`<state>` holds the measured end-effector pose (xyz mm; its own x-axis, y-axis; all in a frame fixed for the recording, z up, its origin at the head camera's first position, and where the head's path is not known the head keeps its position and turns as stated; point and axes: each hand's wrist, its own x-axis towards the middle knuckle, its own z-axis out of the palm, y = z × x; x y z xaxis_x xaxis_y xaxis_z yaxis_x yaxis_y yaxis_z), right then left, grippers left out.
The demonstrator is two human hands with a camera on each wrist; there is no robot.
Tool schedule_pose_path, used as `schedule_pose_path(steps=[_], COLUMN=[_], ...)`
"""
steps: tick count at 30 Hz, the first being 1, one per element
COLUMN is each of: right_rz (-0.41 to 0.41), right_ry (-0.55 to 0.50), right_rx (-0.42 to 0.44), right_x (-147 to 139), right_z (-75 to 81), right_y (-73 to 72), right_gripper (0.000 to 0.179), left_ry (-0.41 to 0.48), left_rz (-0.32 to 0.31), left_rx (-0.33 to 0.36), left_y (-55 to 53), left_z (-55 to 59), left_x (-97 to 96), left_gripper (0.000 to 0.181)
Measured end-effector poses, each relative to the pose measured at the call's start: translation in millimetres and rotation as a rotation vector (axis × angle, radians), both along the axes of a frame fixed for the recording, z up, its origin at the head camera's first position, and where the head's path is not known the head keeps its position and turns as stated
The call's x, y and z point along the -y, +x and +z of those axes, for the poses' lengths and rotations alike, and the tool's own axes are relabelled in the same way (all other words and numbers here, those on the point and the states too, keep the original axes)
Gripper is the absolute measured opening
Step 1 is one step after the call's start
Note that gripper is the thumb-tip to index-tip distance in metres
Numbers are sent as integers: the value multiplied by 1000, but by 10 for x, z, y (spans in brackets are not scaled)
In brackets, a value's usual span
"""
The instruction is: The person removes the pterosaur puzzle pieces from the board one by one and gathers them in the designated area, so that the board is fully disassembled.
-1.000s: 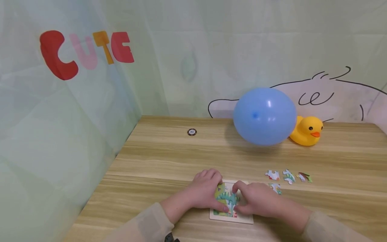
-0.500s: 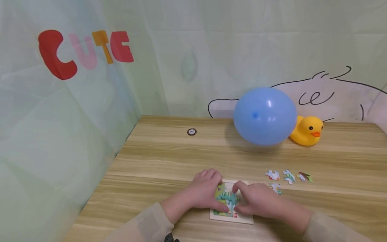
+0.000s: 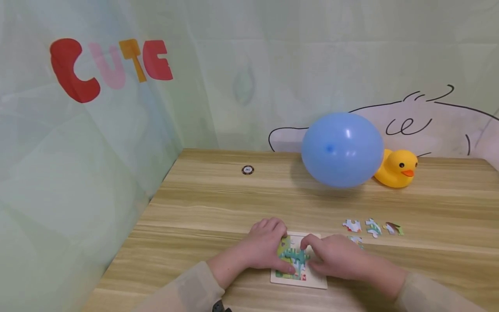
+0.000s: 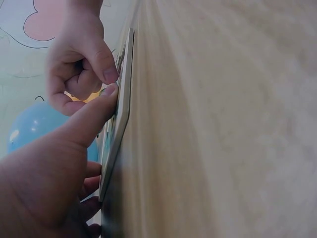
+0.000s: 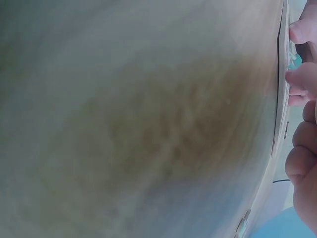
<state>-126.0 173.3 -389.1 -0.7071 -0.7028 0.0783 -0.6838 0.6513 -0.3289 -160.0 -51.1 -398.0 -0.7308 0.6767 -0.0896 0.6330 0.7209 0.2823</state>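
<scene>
A small jigsaw puzzle board with a pale frame lies on the table, its left part filled with green dinosaur pieces. My left hand grips the board's left side, thumb on top and fingers around the far edge. The left wrist view shows that thumb lying along the board's surface. My right hand is over the board's right part, its fingers curled. Its bent index finger touches the assembled pieces, and the thumb is tucked near them. No loose piece shows between them.
Several loose jigsaw pieces lie right of the board, one partly hidden by my right hand. Farther back are a blue balloon, a yellow rubber duck and a round chip. A printed curtain borders the table.
My right thumb has drawn back to the right and up from the board's lower part. The right index finger stays on the pieces. My left hand and the board have not visibly moved.
</scene>
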Motion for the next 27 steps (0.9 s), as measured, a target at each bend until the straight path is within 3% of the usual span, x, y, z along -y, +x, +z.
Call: schedule_pose_path(steps=[8, 27], right_rz=[38, 72], right_ry=[-2, -15], right_rx=[-83, -180], right_x=[-7, 0], right_z=[-19, -38], right_y=[-16, -57], right_gripper=[29, 28], left_ry=[10, 10], left_rz=[-1, 3], left_rx=[-5, 20], left_y=[9, 2], left_z=[3, 4], left_x=[4, 5], left_gripper=[67, 67])
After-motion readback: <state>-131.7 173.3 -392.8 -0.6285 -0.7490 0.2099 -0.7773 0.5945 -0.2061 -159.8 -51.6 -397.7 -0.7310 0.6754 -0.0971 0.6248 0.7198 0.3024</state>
